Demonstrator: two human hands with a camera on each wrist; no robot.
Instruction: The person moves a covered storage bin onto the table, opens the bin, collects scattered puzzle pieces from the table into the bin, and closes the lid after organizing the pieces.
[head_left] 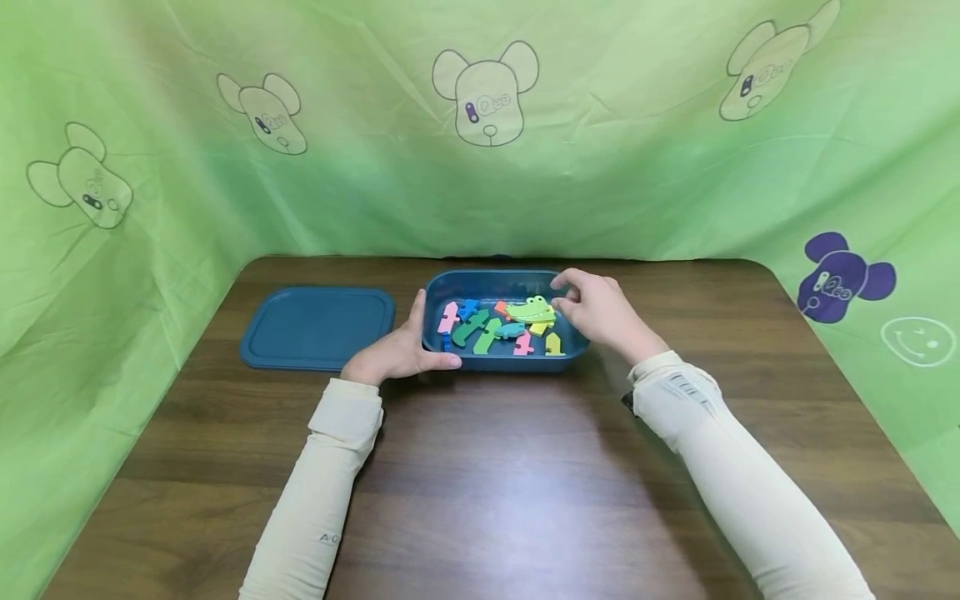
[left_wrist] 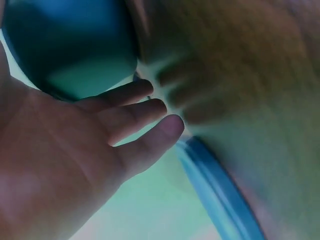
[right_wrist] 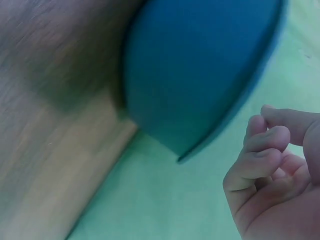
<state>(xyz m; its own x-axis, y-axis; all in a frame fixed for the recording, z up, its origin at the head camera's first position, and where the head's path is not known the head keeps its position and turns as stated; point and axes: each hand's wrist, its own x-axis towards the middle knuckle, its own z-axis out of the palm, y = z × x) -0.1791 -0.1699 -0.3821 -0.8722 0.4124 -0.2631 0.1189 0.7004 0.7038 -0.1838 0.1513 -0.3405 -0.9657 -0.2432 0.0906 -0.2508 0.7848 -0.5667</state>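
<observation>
A blue plastic box stands near the back of the table, holding several colourful toy pieces. My left hand rests against the box's left end, thumb along the front wall; its visible fingers look straight in the left wrist view. Over the right rim reaches my right hand, fingertips right at a light green crocodile piece. In the right wrist view its fingers are loosely curled, with nothing showing between them. Beside the crocodile lie a dark green piece, pink pieces and a yellow piece.
A flat blue lid lies on the wooden table to the left of the box, close to my left wrist. Green curtains with printed mouse-like heads hang behind the table and at both sides.
</observation>
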